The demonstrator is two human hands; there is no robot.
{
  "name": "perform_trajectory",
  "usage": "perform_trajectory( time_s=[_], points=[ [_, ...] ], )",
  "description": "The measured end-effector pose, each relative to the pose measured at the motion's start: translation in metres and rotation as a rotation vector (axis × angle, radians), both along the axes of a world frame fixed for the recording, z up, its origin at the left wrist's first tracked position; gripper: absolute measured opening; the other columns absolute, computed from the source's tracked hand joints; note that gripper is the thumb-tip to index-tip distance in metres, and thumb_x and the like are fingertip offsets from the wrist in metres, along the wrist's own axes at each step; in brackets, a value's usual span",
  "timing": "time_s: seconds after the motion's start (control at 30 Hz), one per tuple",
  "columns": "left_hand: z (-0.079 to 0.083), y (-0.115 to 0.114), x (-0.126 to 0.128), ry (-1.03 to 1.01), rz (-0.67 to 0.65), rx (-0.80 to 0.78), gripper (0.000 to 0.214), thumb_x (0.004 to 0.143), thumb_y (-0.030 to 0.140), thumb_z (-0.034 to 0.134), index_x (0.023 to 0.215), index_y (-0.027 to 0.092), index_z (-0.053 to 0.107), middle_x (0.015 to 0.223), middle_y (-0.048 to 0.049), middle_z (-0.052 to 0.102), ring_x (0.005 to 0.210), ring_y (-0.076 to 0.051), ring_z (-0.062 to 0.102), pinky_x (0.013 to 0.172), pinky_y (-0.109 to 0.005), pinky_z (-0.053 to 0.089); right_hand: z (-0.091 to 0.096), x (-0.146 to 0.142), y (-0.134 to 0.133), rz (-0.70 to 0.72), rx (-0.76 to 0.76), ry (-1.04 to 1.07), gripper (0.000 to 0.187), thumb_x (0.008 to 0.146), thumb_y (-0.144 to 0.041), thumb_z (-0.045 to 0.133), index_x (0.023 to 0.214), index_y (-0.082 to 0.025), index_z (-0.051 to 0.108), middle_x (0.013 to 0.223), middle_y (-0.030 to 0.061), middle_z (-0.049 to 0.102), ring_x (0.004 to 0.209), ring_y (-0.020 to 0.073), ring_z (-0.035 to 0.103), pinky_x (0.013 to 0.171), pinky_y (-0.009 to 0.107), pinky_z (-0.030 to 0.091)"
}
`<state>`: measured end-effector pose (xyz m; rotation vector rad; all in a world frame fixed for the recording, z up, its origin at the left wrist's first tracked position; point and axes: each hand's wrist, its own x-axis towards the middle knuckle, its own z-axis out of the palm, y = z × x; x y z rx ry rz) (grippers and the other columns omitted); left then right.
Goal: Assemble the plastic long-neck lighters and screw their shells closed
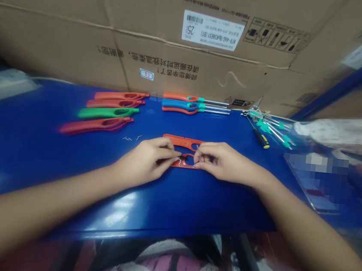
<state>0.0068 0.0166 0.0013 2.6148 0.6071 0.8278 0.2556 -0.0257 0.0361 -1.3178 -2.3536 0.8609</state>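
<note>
I see a glossy blue surface [36,155] carrying an orange-red shell [183,142], more red shells [94,125] around one green shell [107,112], a brown cardboard box [81,34] with a white label [211,30], and pink, black and white patterned cloth [167,267] below.

Glossy desk, plastic parts, matt cardboard.
The blue desk [193,205] is smooth and shiny, mirroring light near its front edge. The orange shell [183,142] at mid-desk looks like smooth plastic. The thin tubes [216,107] look like bright metal. The boxes [83,21] along the back edge are matt cardboard.
</note>
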Motion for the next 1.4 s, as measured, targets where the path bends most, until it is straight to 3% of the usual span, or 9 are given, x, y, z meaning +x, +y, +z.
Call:
perform_trajectory(
  time_s=[0.13,0.47,0.63,0.83,1.03,1.13,1.23,1.4],
  points=[
    [-0.001,0.003,0.0,-0.008,0.001,-0.004,0.02,0.096,0.018,0.059,0.101,0.017,0.078,0.093,-0.0068,0.069,0.081,-0.015,0.066,0.073,-0.026,0.054,0.002,0.002,-0.001,0.004,-0.012,-0.024,0.013,0.089,-0.011,0.057,0.09,-0.016,0.068,0.087,0.0031,0.067,0.068,0.0105,0.054,0.062,0.022,0.042],
    [-0.003,0.003,0.001,0.003,-0.016,-0.008,0.02,0.097,0.019,0.059,0.097,0.014,0.079,0.09,-0.0075,0.068,0.079,-0.016,0.066,0.071,-0.026,0.053,0.003,0.0,-0.001,-0.02,-0.036,-0.028,0.007,0.087,-0.012,0.061,0.084,-0.016,0.066,0.084,0.0026,0.065,0.066,0.0098,0.052,0.061,0.022,0.04],
    [0.002,-0.001,-0.001,0.153,0.031,0.028,0.025,0.099,0.022,0.054,0.104,0.015,0.078,0.099,-0.0092,0.069,0.081,-0.018,0.067,0.073,-0.03,0.054,0.003,0.0,-0.002,-0.027,-0.047,-0.039,0.006,0.088,-0.014,0.06,0.085,-0.016,0.066,0.084,0.0031,0.065,0.067,0.0105,0.053,0.06,0.022,0.04],
    [0.014,-0.005,-0.005,0.312,0.075,0.177,0.032,0.103,0.029,0.048,0.105,0.022,0.079,0.1,-0.0082,0.07,0.083,-0.021,0.065,0.067,-0.033,0.05,0.004,0.0,0.0,-0.013,-0.024,-0.051,0.007,0.087,-0.012,0.059,0.084,-0.015,0.065,0.084,0.0032,0.065,0.067,0.0103,0.053,0.061,0.023,0.041],
    [0.009,0.0,-0.004,0.248,0.021,0.075,0.033,0.104,0.028,0.046,0.108,0.021,0.078,0.098,-0.0085,0.067,0.086,-0.019,0.063,0.075,-0.031,0.05,0.004,0.0,-0.002,-0.018,-0.026,-0.057,0.007,0.088,-0.012,0.06,0.085,-0.015,0.065,0.083,0.0029,0.065,0.067,0.0103,0.053,0.061,0.022,0.041],
    [0.015,-0.006,-0.004,0.386,0.056,0.161,0.035,0.105,0.031,0.044,0.11,0.023,0.078,0.101,-0.0091,0.066,0.088,-0.022,0.061,0.076,-0.035,0.048,0.004,0.0,-0.002,-0.018,-0.03,-0.055,0.007,0.088,-0.013,0.06,0.085,-0.015,0.065,0.083,0.003,0.065,0.067,0.0104,0.053,0.06,0.022,0.041],
    [0.022,-0.016,-0.007,0.554,0.111,0.296,0.037,0.104,0.033,0.044,0.129,0.02,0.068,0.106,-0.013,0.064,0.095,-0.029,0.06,0.078,-0.041,0.048,0.003,0.001,-0.001,-0.017,-0.023,-0.05,0.007,0.088,-0.013,0.06,0.085,-0.015,0.065,0.083,0.0026,0.064,0.066,0.0101,0.053,0.059,0.022,0.04],
    [0.014,-0.023,-0.01,0.583,0.069,0.416,0.044,0.103,0.021,0.042,0.145,0.011,0.052,0.113,-0.0167,0.06,0.101,-0.031,0.056,0.082,-0.042,0.048,-0.001,-0.001,0.0,-0.031,0.035,-0.017,0.005,0.087,-0.016,0.062,0.082,-0.015,0.065,0.073,-0.0005,0.058,0.064,0.0098,0.05,0.06,0.021,0.04]
  ],
)
